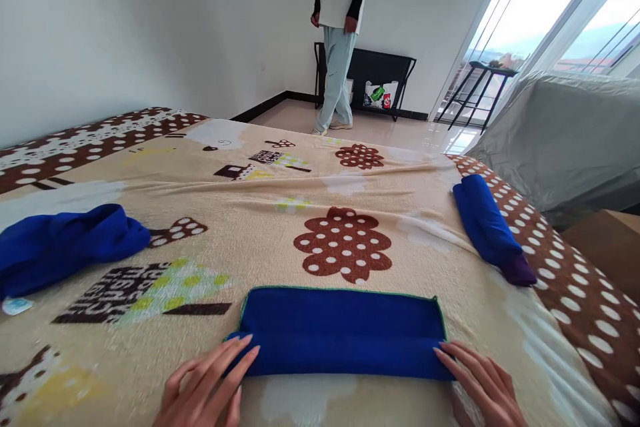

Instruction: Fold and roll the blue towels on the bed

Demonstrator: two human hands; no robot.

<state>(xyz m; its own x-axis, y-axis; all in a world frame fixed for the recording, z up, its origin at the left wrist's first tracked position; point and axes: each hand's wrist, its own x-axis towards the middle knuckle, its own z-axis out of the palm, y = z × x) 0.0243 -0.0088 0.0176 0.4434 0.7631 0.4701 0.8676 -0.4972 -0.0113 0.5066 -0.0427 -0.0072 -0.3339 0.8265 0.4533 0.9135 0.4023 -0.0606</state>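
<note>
Fingertips of the flat, open left hand point(207, 383) and right hand point(485, 383) are pressed on the folded blue towel point(343, 332) on the patterned blanket point(320, 213), where uneven pressure could skew the fold.

Folded blue towel point(343, 333) lies flat on the patterned blanket point(300, 213). Left hand point(207, 387) rests open at its near left corner, right hand point(483, 383) at its near right corner, fingertips touching. A rolled blue towel point(487, 227) lies right; crumpled blue cloth point(65, 243) lies left. Another person point(340, 27) stands beyond the bed.
</note>
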